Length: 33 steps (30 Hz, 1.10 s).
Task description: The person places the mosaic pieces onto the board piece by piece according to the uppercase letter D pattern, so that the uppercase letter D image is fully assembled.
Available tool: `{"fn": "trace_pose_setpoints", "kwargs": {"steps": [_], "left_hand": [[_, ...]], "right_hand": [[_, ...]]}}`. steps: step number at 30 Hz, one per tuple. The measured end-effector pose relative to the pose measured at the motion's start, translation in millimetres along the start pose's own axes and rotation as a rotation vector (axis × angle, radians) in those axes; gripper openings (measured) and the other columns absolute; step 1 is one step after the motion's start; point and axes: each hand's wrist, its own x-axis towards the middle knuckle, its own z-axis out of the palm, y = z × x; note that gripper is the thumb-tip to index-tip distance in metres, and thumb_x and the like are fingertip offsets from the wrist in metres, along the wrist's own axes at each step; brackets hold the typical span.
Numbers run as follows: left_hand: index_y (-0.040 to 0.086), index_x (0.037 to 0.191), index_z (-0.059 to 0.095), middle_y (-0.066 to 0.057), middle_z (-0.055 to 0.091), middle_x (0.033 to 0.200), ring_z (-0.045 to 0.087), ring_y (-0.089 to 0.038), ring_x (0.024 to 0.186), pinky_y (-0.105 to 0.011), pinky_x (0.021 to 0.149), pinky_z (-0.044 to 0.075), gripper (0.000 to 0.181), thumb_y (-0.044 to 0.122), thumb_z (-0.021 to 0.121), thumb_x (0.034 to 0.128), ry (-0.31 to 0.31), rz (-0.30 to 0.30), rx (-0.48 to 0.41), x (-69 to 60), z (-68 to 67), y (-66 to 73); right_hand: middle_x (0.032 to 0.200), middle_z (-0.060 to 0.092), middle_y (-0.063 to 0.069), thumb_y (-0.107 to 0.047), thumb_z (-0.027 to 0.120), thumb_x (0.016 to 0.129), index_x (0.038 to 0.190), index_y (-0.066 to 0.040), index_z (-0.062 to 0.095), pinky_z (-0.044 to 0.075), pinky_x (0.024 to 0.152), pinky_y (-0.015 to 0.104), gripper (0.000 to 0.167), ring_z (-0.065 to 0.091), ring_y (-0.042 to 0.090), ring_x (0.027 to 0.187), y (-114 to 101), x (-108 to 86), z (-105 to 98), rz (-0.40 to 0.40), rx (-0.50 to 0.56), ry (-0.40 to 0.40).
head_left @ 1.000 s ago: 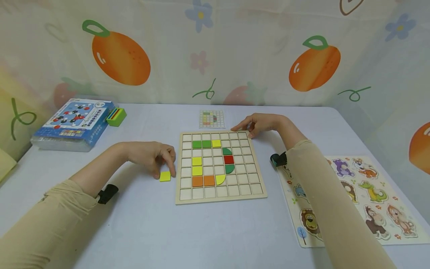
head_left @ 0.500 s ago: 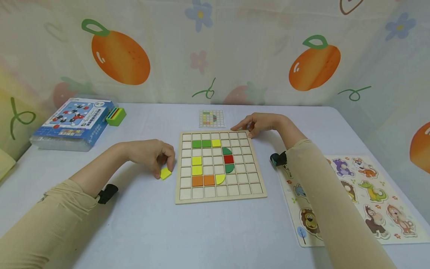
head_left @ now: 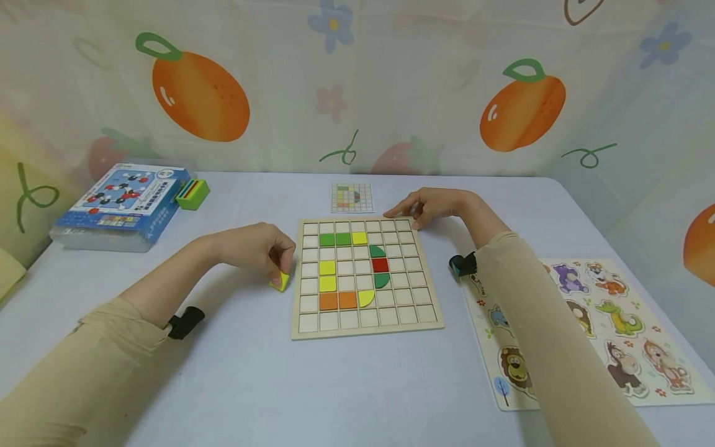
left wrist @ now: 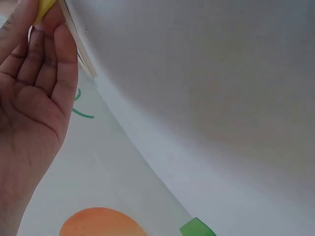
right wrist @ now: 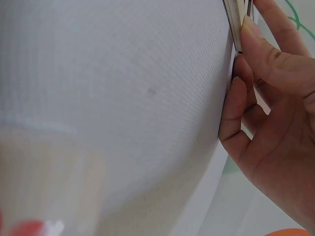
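Observation:
My left hand (head_left: pixel 254 247) pinches a yellow square tile (head_left: pixel 283 282), tilted, just left of the wooden grid board (head_left: pixel 368 330). In the left wrist view the yellow tile (left wrist: pixel 44 9) shows between the thumb and fingers at the top. At the board's far right corner my right hand (head_left: pixel 438 205) holds it, index finger along the far edge and thumb at the right edge. The right wrist view has the thumb against the board's edge (right wrist: pixel 235 24). On the board lie green tiles (head_left: pixel 335 239), several yellow pieces (head_left: pixel 327 268), a red tile (head_left: pixel 380 265) and orange tiles (head_left: pixel 337 300).
A small printed pattern card (head_left: pixel 352 197) lies beyond the board. A blue box (head_left: pixel 125 202) stands far left, with a green block (head_left: pixel 192 194) beside it. An animal puzzle board (head_left: pixel 614 329) lies at the right, partly under the right forearm.
The yellow tile lay flat on the table; my left hand has picked it up, tilted it and shifted slightly right toward the board. My right hand has stayed at the corner.

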Motion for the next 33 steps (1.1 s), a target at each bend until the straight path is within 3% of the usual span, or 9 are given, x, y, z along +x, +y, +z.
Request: {"fn": "trace_pose_setpoints", "kwargs": {"steps": [6, 11, 14, 18, 24, 33], "left_hand": [[0.009, 0.091, 0.071, -0.002, 0.069, 0.085, 0.059, -0.015, 0.08, -0.022, 0.072, 0.051, 0.016, 0.004, 0.08, 0.0783, 0.158, 0.053, -0.026, 9.5, -1.8, 6.0], [0.011, 0.088, 0.074, -0.001, 0.072, 0.083, 0.061, -0.014, 0.078, -0.021, 0.072, 0.05, 0.01, 0.01, 0.08, 0.0802, 0.332, 0.007, -0.015, 21.1, 0.5, 16.3], [0.011, 0.091, 0.075, -0.003, 0.074, 0.087, 0.062, -0.015, 0.08, -0.023, 0.074, 0.05, 0.008, 0.012, 0.078, 0.0834, 0.395, -0.024, -0.012, 28.7, 3.1, 20.9], [0.01, 0.096, 0.075, -0.006, 0.075, 0.094, 0.063, -0.017, 0.084, -0.025, 0.078, 0.05, 0.01, 0.011, 0.074, 0.0867, 0.421, -0.052, -0.012, 38.3, 7.0, 25.9], [0.008, 0.092, 0.075, -0.006, 0.076, 0.091, 0.066, -0.015, 0.081, -0.026, 0.077, 0.052, 0.009, 0.011, 0.078, 0.0834, 0.439, -0.059, 0.012, 48.6, 14.2, 31.3], [0.009, 0.085, 0.075, -0.004, 0.075, 0.086, 0.062, -0.017, 0.079, -0.028, 0.076, 0.05, 0.004, 0.011, 0.078, 0.0831, 0.474, -0.094, 0.066, 50.9, 23.2, 35.3]], "right_hand": [[0.117, 0.049, 0.011, 0.008, 0.068, 0.08, 0.136, -0.018, 0.06, 0.029, 0.066, 0.027, 0.062, 0.033, 0.016, 0.072, 0.1, 0.4, -0.1, 0.007, -0.007, 0.003], [0.117, 0.049, 0.011, 0.007, 0.068, 0.081, 0.136, -0.019, 0.06, 0.029, 0.067, 0.027, 0.062, 0.033, 0.017, 0.073, -1.0, -0.6, 0.5, 0.011, -0.011, 0.002], [0.118, 0.049, 0.011, 0.007, 0.068, 0.081, 0.136, -0.019, 0.06, 0.029, 0.067, 0.027, 0.062, 0.034, 0.017, 0.074, -0.7, -0.2, 0.4, 0.007, -0.012, -0.002], [0.117, 0.05, 0.011, 0.006, 0.069, 0.081, 0.136, -0.018, 0.06, 0.029, 0.066, 0.027, 0.061, 0.035, 0.017, 0.073, 0.6, 0.5, -0.2, 0.004, -0.012, 0.002], [0.114, 0.05, 0.01, 0.005, 0.069, 0.081, 0.136, -0.018, 0.06, 0.03, 0.068, 0.027, 0.061, 0.036, 0.016, 0.073, 0.9, 0.0, -1.0, -0.008, -0.015, 0.002], [0.114, 0.05, 0.009, 0.007, 0.068, 0.081, 0.135, -0.02, 0.061, 0.029, 0.067, 0.027, 0.061, 0.035, 0.016, 0.073, 0.8, 0.7, 0.0, -0.01, -0.011, 0.002]]}}
